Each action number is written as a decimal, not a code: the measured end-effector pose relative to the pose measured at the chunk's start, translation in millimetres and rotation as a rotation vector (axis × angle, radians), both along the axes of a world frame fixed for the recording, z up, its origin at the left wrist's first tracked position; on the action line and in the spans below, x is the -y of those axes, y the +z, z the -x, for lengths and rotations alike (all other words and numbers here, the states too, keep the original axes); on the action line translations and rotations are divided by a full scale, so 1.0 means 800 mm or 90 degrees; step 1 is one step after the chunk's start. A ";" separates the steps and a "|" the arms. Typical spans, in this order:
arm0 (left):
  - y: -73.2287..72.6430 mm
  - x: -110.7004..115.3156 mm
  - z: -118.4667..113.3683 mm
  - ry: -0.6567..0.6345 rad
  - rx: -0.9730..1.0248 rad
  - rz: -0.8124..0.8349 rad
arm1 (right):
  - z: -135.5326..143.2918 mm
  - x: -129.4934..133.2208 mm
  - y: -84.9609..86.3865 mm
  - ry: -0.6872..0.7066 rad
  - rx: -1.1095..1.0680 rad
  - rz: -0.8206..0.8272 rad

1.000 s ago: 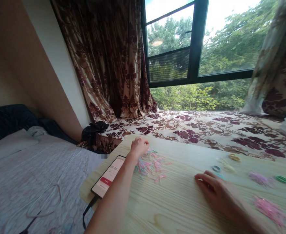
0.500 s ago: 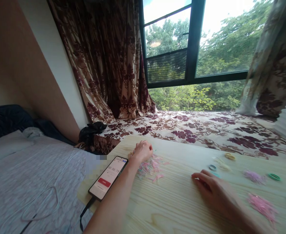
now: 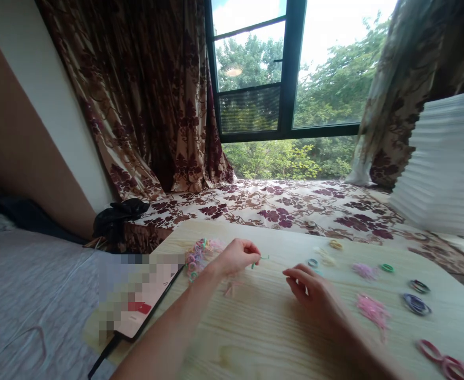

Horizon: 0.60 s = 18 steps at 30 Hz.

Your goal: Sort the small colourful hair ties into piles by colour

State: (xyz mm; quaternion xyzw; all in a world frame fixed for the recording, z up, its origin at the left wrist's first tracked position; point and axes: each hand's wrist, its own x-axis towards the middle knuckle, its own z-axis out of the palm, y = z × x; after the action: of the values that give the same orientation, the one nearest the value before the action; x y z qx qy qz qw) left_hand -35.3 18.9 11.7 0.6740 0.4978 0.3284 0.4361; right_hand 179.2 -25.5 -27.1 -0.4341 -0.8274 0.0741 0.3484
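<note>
My left hand (image 3: 240, 257) is closed in a pinch above the wooden tabletop, with a thin green band (image 3: 254, 264) showing at its fingertips. Just behind that hand lies a mixed pile of small coloured bands (image 3: 196, 259), mostly pink and pastel, partly covered by the wrist. My right hand (image 3: 309, 287) hovers over the table further right, its fingers loosely bent and apart, with nothing visible in them. Nearest to it are a grey-blue hair tie (image 3: 312, 263) and a pale yellow heap of bands (image 3: 326, 257).
On the right lie a lilac heap (image 3: 365, 271), a pink heap (image 3: 373, 311), a green hair tie (image 3: 387, 268), a yellow one (image 3: 336, 244), a navy one (image 3: 416, 304) and dark pink ones (image 3: 429, 349). A phone (image 3: 153, 301) with a cable rests at the left edge.
My left hand has lifted off the pile and come right with the green band. The view has turned to the right, showing more hair ties. My right hand stays beside the grey-blue tie.
</note>
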 end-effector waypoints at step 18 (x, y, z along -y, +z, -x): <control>-0.012 0.024 -0.040 -0.079 0.046 0.068 | 0.002 0.001 0.001 -0.016 -0.110 0.035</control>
State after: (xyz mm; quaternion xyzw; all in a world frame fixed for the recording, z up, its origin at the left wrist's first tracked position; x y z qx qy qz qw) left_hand -3.6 -0.3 2.4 0.6669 0.4560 0.2981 0.5084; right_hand 177.3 -26.2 -26.4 -0.4462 -0.7862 0.1298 0.4073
